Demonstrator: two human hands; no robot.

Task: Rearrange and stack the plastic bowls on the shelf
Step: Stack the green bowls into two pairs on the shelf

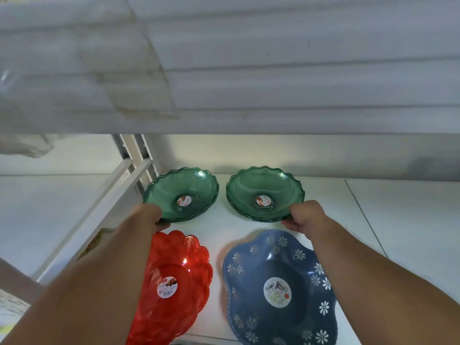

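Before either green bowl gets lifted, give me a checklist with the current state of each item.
1. Left hand grips the near rim of the left green bowl: ok.
2. Right hand grips the near rim of the right green bowl: ok.
3. The two green bowls sit apart on the white shelf, rims not interlocked: ok.
4. Each green bowl is a single bowl, not a stack: cannot tell; doubled rim lines show.
5. Red bowl and blue flowered bowl lie nearer, under the forearms, and could be knocked: not ok.

Hands (149, 216) on green bowls (181, 194)
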